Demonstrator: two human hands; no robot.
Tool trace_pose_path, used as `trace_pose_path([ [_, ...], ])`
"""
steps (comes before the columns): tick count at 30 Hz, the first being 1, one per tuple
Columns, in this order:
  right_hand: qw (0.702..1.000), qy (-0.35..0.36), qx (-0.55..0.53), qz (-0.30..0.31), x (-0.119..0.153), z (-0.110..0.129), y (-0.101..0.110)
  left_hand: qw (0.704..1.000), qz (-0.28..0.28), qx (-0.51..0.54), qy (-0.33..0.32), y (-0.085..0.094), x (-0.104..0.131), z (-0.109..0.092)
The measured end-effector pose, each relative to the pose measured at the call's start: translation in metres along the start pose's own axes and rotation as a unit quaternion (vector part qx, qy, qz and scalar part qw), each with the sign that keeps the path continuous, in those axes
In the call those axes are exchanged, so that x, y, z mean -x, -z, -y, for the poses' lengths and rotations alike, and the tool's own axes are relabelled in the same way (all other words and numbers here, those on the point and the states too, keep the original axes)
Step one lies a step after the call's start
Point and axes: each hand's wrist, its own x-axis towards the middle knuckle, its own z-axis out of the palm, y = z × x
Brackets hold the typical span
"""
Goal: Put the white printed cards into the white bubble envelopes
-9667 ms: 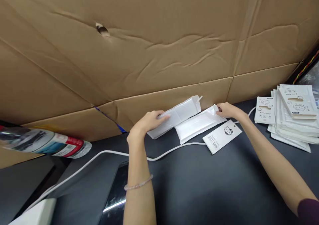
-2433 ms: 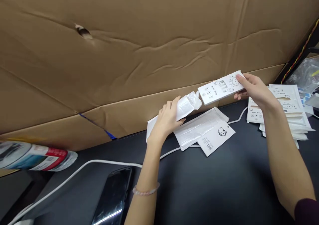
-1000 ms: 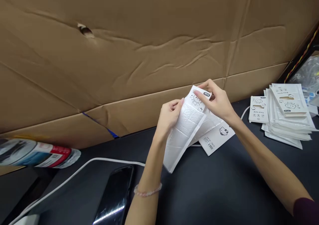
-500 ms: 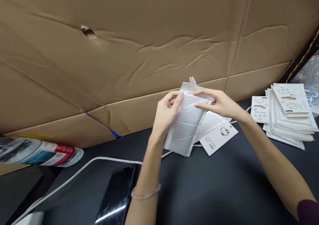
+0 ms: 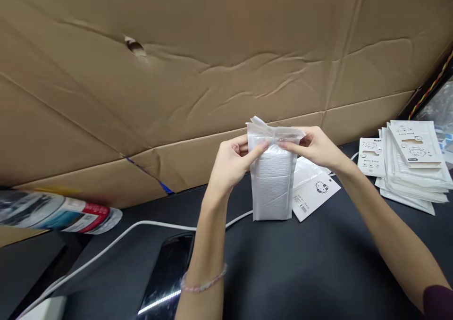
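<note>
A white padded mailer (image 5: 273, 183) hangs upright before me, held near its top by both hands. My left hand (image 5: 233, 162) pinches its upper left side, the thumb lying across the front. On the upper right, my right hand (image 5: 313, 145) grips the same mailer with its thumb on the front and its fingers hidden behind. The flap at the top sticks up, crumpled in the middle. What the mailer contains is hidden. Behind it, partly covered, a white cat-print card (image 5: 314, 192) lies on the black table beside another white wrapper (image 5: 304, 169).
At the right sits a stack of white mailers (image 5: 421, 173) topped with a printed card (image 5: 415, 145). A phone (image 5: 168, 273) and a white cable (image 5: 141, 223) lie at the left, near a plastic bottle (image 5: 92, 218). A cardboard wall (image 5: 226, 65) rises behind the table.
The mailer has turned from tilted to upright and shifted slightly right. My left thumb has moved onto its front, and both thumbs are now close together near the flap.
</note>
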Motion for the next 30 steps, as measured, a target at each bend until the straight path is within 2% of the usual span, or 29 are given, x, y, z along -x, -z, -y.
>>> trace_pose_path([
  [2,0.999,0.013,0.025,-0.021,0.0,0.001,-0.003,0.999,-0.02,-0.012,-0.023,-0.001,0.0,-0.001],
  [4,1.0,0.009,0.003,-0.027,0.001,0.001,-0.005,0.998,-0.038,-0.035,-0.047,-0.002,0.001,-0.001],
  [8,0.996,-0.047,-0.068,0.018,0.002,0.001,-0.006,0.993,-0.063,-0.071,-0.071,-0.002,0.002,-0.003],
  [10,0.994,-0.066,-0.08,0.021,0.002,0.0,-0.005,0.993,-0.069,-0.065,-0.07,-0.002,0.003,-0.004],
  [13,0.994,-0.061,-0.091,0.002,0.002,0.001,-0.004,0.998,-0.021,-0.042,-0.052,0.001,0.004,-0.006],
  [16,0.995,-0.058,-0.078,0.01,0.004,0.002,0.0,0.999,0.034,-0.03,-0.026,0.005,0.004,-0.006],
  [21,0.996,-0.035,-0.055,0.057,0.005,0.005,0.008,0.998,0.049,-0.039,-0.009,0.009,0.003,-0.003],
  [27,0.995,0.013,0.008,0.102,0.004,-0.002,0.018,0.992,0.1,-0.029,-0.071,0.013,0.0,0.004],
  [30,0.992,0.031,0.014,0.121,0.003,-0.007,0.021,0.992,0.117,-0.015,-0.041,0.015,0.0,0.007],
])
